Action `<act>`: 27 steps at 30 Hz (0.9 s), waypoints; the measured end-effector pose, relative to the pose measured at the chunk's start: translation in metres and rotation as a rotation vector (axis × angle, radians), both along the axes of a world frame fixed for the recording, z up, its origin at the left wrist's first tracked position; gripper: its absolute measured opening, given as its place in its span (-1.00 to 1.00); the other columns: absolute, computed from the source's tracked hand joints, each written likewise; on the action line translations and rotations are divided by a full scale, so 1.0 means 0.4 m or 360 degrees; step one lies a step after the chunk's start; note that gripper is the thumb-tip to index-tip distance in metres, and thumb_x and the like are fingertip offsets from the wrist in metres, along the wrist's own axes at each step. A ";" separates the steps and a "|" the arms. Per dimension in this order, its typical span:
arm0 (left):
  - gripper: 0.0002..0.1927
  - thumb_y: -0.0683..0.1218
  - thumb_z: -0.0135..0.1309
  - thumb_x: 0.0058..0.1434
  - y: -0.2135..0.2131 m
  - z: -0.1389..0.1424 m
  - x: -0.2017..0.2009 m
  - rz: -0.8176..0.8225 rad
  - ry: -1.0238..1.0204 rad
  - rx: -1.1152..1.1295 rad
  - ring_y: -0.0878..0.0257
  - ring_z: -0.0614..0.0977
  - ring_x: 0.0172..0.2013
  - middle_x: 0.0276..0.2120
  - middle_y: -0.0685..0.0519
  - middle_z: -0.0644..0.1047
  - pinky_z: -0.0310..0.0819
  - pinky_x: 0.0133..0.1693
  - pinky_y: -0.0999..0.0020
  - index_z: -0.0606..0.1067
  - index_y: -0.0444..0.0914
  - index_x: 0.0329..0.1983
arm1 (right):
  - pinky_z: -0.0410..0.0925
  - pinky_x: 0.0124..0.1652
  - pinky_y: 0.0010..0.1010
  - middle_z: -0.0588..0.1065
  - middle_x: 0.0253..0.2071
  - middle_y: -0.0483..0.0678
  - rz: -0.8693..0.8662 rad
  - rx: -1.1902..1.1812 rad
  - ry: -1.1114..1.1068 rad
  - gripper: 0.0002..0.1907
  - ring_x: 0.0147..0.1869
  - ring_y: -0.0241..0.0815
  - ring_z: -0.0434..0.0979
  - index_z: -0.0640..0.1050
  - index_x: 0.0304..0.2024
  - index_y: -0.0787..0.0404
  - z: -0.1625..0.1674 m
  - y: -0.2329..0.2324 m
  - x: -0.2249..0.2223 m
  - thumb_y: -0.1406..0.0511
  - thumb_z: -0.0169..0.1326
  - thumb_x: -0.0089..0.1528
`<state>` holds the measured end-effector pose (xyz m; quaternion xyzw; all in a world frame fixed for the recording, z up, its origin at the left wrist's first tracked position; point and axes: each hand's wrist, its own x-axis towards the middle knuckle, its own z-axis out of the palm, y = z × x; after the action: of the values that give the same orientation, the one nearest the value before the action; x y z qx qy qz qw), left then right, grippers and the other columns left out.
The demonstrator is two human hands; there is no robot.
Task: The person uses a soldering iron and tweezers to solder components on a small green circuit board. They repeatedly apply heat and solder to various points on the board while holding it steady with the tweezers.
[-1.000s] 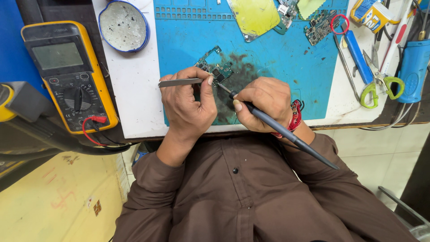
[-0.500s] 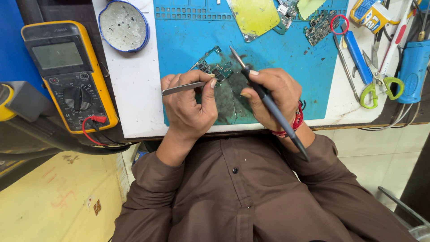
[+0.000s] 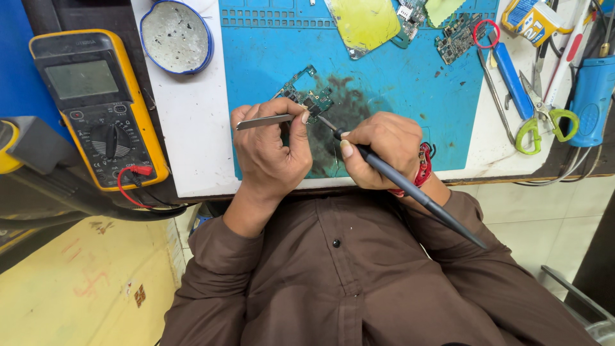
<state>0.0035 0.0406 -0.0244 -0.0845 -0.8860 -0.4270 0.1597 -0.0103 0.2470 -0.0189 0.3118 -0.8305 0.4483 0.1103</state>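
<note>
We see our left hand pinching metal tweezers and our right hand gripping a dark soldering iron like a pen, its tip touching a small green circuit board that lies on the blue work mat. Left of the mat on the white tabletop sits a round blue-rimmed dish, and further left a yellow multimeter with a red lead plugged in. At the mat's right edge we find a blue-handled tool, green-handled scissors and a blue cylinder, while a yellow-green phone panel and another circuit board lie along the far edge.
</note>
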 end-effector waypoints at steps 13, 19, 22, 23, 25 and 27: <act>-0.86 -0.22 0.21 0.33 0.000 -0.003 0.000 0.0005 0.0021 -0.0015 0.21 0.54 -0.34 -0.29 0.15 0.56 0.24 -0.03 0.21 0.46 -0.20 -0.16 | 0.36 -0.38 -0.28 0.53 -0.44 -0.02 -0.0005 0.0017 0.0046 -0.88 -0.43 -0.06 0.54 0.51 -0.31 0.26 -0.003 -0.007 -0.002 0.45 0.22 0.15; -0.86 -0.22 0.21 0.33 0.002 -0.002 -0.001 0.0010 0.0003 -0.0011 0.23 0.52 -0.37 -0.32 0.16 0.55 0.24 -0.05 0.21 0.46 -0.20 -0.17 | 0.36 -0.38 -0.28 0.52 -0.45 -0.02 -0.0011 0.0012 0.0069 -0.88 -0.43 -0.05 0.54 0.51 -0.33 0.26 -0.001 -0.006 -0.003 0.45 0.22 0.14; -0.86 -0.22 0.20 0.34 0.002 -0.003 -0.001 0.0008 0.0039 -0.0022 0.22 0.54 -0.32 -0.29 0.15 0.56 0.24 -0.02 0.22 0.46 -0.20 -0.15 | 0.35 -0.39 -0.27 0.51 -0.47 -0.01 -0.0010 0.0027 0.0068 -0.88 -0.45 -0.05 0.53 0.52 -0.33 0.26 -0.001 -0.006 -0.002 0.45 0.22 0.12; -0.86 -0.22 0.20 0.35 0.001 -0.003 -0.001 0.0010 0.0055 -0.0030 0.21 0.55 -0.30 -0.28 0.15 0.56 0.24 -0.01 0.22 0.45 -0.20 -0.14 | 0.35 -0.40 -0.27 0.51 -0.47 -0.01 -0.0017 0.0027 0.0068 -0.88 -0.45 -0.04 0.53 0.52 -0.34 0.26 -0.002 -0.007 -0.002 0.45 0.22 0.12; -0.86 -0.23 0.21 0.33 0.002 -0.003 0.000 0.0017 0.0026 -0.0021 0.23 0.54 -0.34 -0.31 0.15 0.56 0.25 -0.04 0.22 0.46 -0.20 -0.16 | 0.37 -0.38 -0.27 0.52 -0.45 -0.01 -0.0068 0.0013 0.0081 -0.87 -0.43 -0.04 0.53 0.51 -0.34 0.26 -0.003 -0.008 -0.001 0.45 0.22 0.13; -0.86 -0.23 0.21 0.32 0.002 -0.003 0.000 0.0023 0.0014 -0.0015 0.23 0.53 -0.36 -0.33 0.15 0.55 0.25 -0.05 0.22 0.46 -0.20 -0.17 | 0.38 -0.37 -0.27 0.53 -0.44 -0.01 -0.0075 0.0010 0.0089 -0.87 -0.42 -0.04 0.54 0.51 -0.34 0.26 -0.003 -0.009 -0.001 0.45 0.23 0.14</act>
<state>0.0037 0.0412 -0.0255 -0.0808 -0.8878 -0.4214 0.1663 -0.0106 0.2434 -0.0201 0.3049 -0.8356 0.4340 0.1431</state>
